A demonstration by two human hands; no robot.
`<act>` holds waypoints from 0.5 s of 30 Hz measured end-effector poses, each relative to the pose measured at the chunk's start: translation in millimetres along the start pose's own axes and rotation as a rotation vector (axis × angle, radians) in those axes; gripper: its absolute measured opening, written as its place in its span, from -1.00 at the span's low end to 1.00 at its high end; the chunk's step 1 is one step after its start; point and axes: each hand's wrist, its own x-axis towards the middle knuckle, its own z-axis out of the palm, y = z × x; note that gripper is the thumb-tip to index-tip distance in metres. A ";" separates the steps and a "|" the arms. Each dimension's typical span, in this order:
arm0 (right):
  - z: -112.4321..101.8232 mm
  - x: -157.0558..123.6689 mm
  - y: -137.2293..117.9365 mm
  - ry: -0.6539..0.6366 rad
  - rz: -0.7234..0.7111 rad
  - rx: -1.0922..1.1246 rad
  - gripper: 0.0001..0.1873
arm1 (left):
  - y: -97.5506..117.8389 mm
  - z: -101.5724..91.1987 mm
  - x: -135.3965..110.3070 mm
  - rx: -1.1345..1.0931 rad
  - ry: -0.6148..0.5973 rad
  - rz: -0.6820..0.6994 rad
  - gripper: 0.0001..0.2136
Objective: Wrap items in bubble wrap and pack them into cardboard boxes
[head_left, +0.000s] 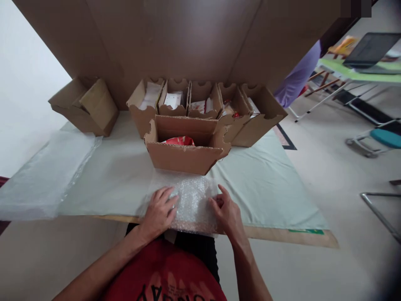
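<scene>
Red shirt foremost, head view: from where I stand, bubble wrap lies flat between the two hands. Left hand, fingers loosely spread and grasping nothing, rests over its left side, covering more of it; right hand, fingers curled, is at its right edge, pinching or not, I cannot tell. Long axis unclear. Just beyond both hands stands an open cardboard box.

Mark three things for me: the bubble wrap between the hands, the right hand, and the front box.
Bubble wrap point(192, 198): head view, on its upper surface.
Right hand point(229, 213): head view, on the back of the hand.
Front box point(181, 159): head view, on its near wall.
</scene>
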 end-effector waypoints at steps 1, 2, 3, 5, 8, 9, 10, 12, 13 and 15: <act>0.2 -1.7 -1.0 -0.012 0.006 -0.010 -0.28 | 2.8 3.9 0.6 0.000 -0.022 0.022 -0.69; 0.4 -3.0 -2.1 -0.017 0.010 -0.018 -0.28 | 5.2 7.9 0.9 0.004 -0.044 0.033 -0.67; 0.6 -3.8 -3.3 -0.016 0.012 -0.020 -0.29 | 7.1 11.7 1.0 0.010 -0.062 0.034 -0.66; 0.3 -4.1 -5.5 0.000 0.015 0.012 -0.30 | 9.5 17.9 1.7 0.015 -0.084 0.018 -0.64; -2.6 -1.3 -7.1 0.045 0.032 0.116 -0.30 | 10.9 22.5 5.6 0.004 -0.102 0.008 -0.63; -3.9 0.1 -7.1 0.057 0.041 0.148 -0.30 | 11.2 22.9 7.5 0.001 -0.109 0.010 -0.63; -5.2 1.4 -6.9 0.065 0.050 0.180 -0.29 | 11.4 22.8 9.6 -0.001 -0.118 0.013 -0.63; -7.1 3.0 -6.5 0.060 0.067 0.266 -0.26 | 11.5 21.9 13.1 -0.006 -0.133 0.017 -0.63; -7.7 2.9 -6.7 0.049 0.079 0.325 -0.24 | 11.4 21.1 14.3 -0.009 -0.141 0.015 -0.63; -8.5 0.5 -9.2 0.018 0.107 0.468 -0.21 | 11.3 19.1 15.4 -0.018 -0.159 0.013 -0.63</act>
